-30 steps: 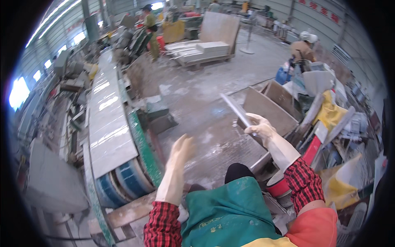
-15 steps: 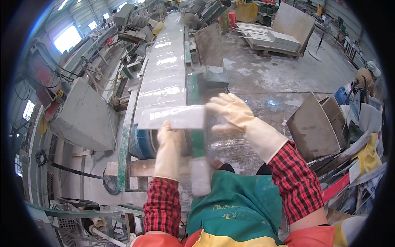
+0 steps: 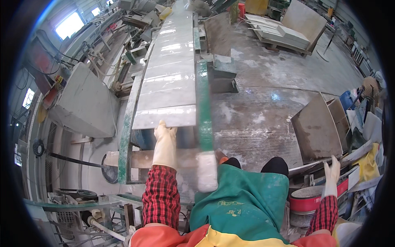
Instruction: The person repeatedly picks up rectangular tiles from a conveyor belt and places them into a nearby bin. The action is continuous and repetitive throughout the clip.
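My left hand (image 3: 165, 142), in a cream rubber glove, grips the near edge of a pale stone tile (image 3: 168, 116). One digit lies on its top face; the other fingers are partly hidden at the edge. The tile lies flat across the near end of a conveyor, against a row of similar wet, glossy tiles (image 3: 168, 78). Far off to the right, my gloved right hand (image 3: 331, 175) reaches beside a stack of slabs and boards, fingers apart and nothing visible in them.
Green rails (image 3: 204, 107) flank the conveyor, with a white wrapped pad (image 3: 207, 173) on the right rail's near end. A red-rimmed round container (image 3: 306, 197) stands by my right forearm. Brown slabs (image 3: 317, 129) lean at the right. A large grey block-shaped housing (image 3: 84, 103) stands at left.
The tile has come down from above the belt to lie flat at the row's end. My right hand has left its right end and swung far out to the right.
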